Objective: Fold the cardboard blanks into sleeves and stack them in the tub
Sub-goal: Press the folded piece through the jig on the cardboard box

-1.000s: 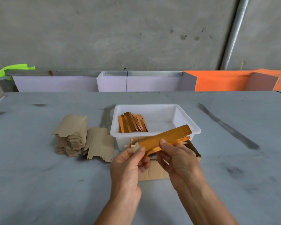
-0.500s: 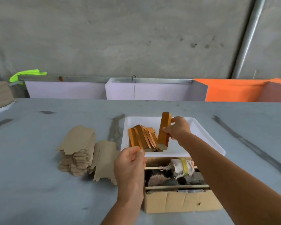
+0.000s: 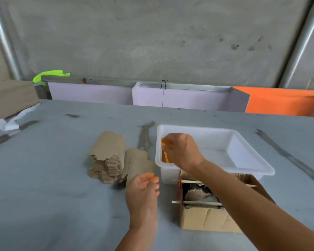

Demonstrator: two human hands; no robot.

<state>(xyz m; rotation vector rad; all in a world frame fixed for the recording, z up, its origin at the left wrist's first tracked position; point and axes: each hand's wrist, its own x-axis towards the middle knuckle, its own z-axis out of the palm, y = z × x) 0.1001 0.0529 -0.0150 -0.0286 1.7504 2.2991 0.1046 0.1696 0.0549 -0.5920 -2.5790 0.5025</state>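
Observation:
A white plastic tub [image 3: 250, 171] stands on the grey table right of centre. Orange folded sleeves [image 3: 164, 156] lean at its left end, mostly hidden behind my right hand [image 3: 184, 151]. That hand reaches down into the tub with its fingers curled on the nearest sleeve. A stack of brown cardboard blanks [image 3: 107, 156] sits left of the tub, and a looser pile of blanks [image 3: 137, 164] leans beside it. My left hand [image 3: 143, 189] hovers just in front of the loose blanks, fingertips pinched together and holding nothing.
An open cardboard box [image 3: 207, 220] with wooden sticks across it and dark stuff inside sits in front of the tub, under my right forearm. White and orange panels [image 3: 179, 97] line the table's far edge. Flat cardboard [image 3: 7, 98] and crumpled white paper [image 3: 7, 124] lie far left.
My right hand carried the orange sleeve from in front of me into the tub, then lowered it onto the row at the left end. My left hand let go and drifted toward the blanks.

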